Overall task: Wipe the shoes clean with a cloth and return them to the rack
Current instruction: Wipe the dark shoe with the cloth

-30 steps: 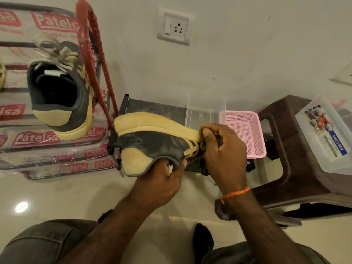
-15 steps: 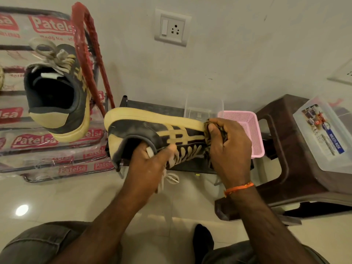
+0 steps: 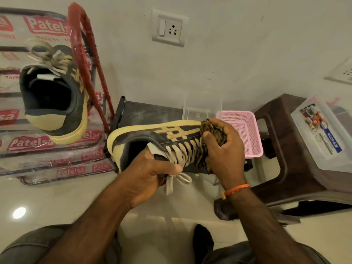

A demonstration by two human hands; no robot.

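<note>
Held shoe: the dark grey shoe [image 3: 152, 141] has a cream sole, cream stripes on its side and pale laces; dusty smears show near the heel.
Axis: its long axis runs left to right, heel to the left, toe under the cloth on the right, sole edge turned up and away.
Place: held in the air above the floor, in front of a low dark stand [image 3: 152, 111].
Left hand [image 3: 150, 174]: fingers grasp the shoe at the tongue and collar, loose lace ends hanging just below.
Right hand [image 3: 222, 149]: fingers clench a patterned brown cloth [image 3: 211, 130] against the toe end.
Second shoe [image 3: 55, 96]: matching, on the rack [image 3: 57, 168], well left of the left fingers, heel toward the camera.
Pink basket [image 3: 245, 130]: just beyond the right fingers.
Brown stool [image 3: 282, 149]: further right, carrying a clear box [image 3: 323, 138].
</note>
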